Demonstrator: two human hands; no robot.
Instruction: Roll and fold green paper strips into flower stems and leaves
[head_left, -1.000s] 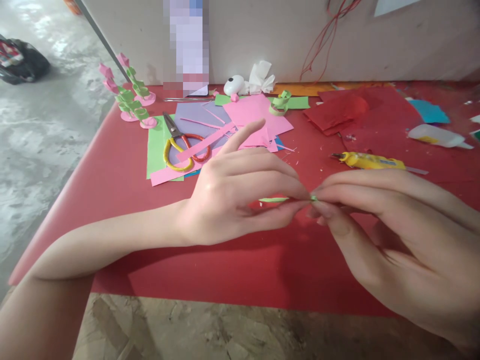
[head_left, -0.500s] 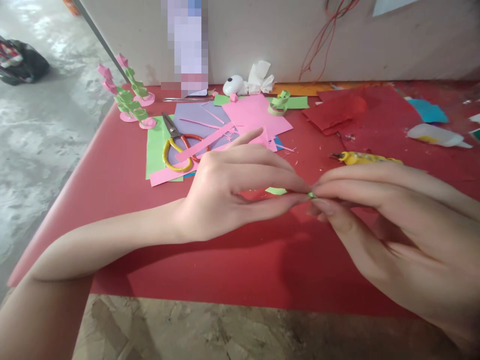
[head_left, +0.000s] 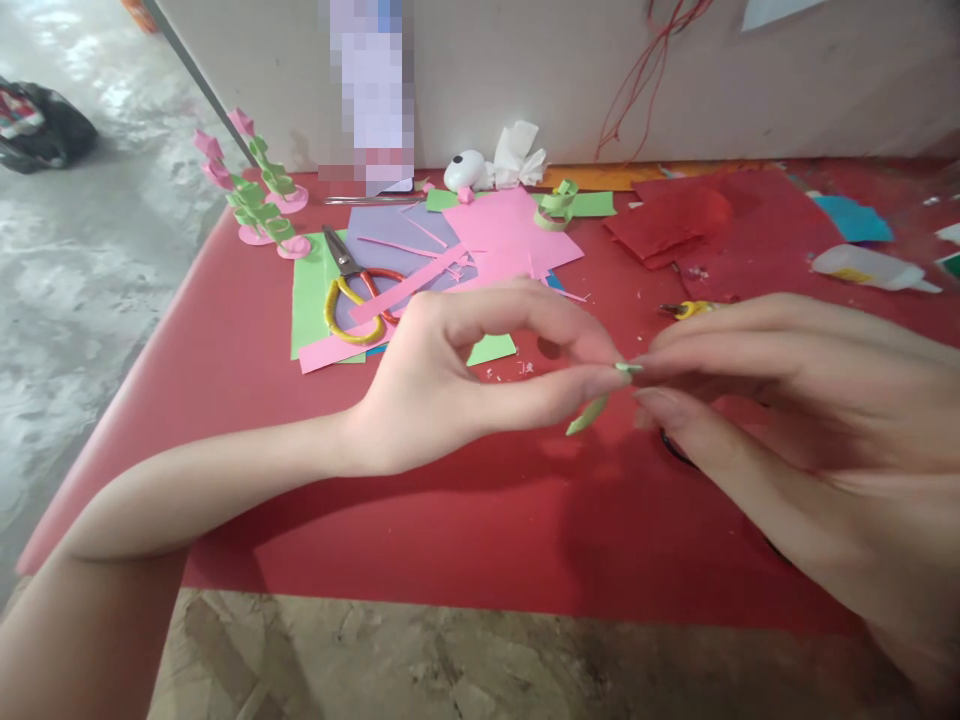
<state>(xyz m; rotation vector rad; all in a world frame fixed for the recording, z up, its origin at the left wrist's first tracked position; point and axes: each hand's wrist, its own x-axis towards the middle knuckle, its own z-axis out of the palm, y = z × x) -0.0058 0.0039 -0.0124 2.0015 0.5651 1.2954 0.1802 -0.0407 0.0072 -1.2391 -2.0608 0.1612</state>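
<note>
Green paper strip (head_left: 592, 408) is pinched at its upper end between the fingertips of both hands, above the middle of the red bench (head_left: 225, 350); its free end hangs down and to the left, clear of the bench top. The left hand (head_left: 450, 385) is closed in a narrow grip on the strip, thumb against forefinger, with the other fingers arched above. The right hand (head_left: 787, 430) is likewise closed on the same end, fingertips touching those of the left. A loose green scrap (head_left: 491, 349) is seen lying on the bench just behind the left hand. Farther back, scissors (head_left: 356, 290) with yellow and red handles are laid on a pile of pink, purple and green sheets (head_left: 510, 235). A yellow tool (head_left: 686, 309) is partly hidden behind the right hand, and a glue bottle (head_left: 862, 268) lies near the right edge.
</note>
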